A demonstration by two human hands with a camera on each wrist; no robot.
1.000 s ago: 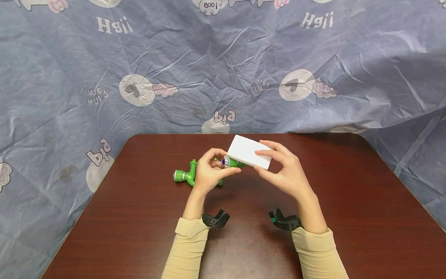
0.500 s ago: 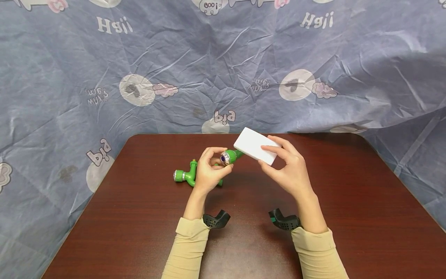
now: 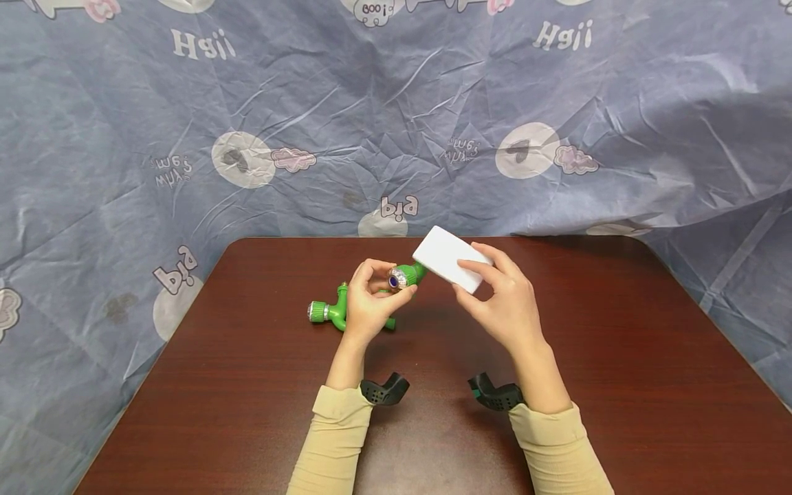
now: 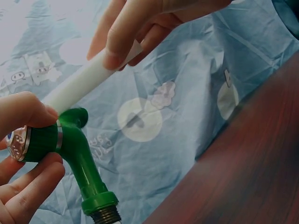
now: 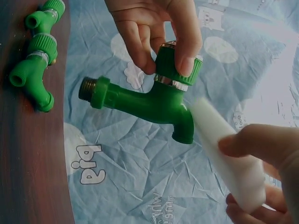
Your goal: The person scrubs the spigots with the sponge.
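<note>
My left hand (image 3: 369, 302) grips a green faucet (image 5: 145, 103) by its ribbed knob, up above the table. The faucet has a silver cap, a curved spout and a brass threaded end. Between the thumb and fingers of my right hand (image 3: 510, 295) is a white rectangular sponge (image 3: 447, 258). One end of the sponge lies right at the faucet's spout side, as the right wrist view shows. In the head view the sponge covers much of the faucet's body. Behind the left hand, another green faucet (image 3: 337, 313) lies on the table, partly hidden.
The dark red-brown table (image 3: 260, 399) runs back to a grey-blue printed cloth (image 3: 346, 103) hanging behind it. Two green faucets lie on the tabletop in the right wrist view, a nearer one (image 5: 35, 81) and a farther one (image 5: 44, 18).
The sponge has moved up and slightly right from a second ago, then a little left again. The held faucet has tilted, with more of its knob showing. Both hands keep their hold.
</note>
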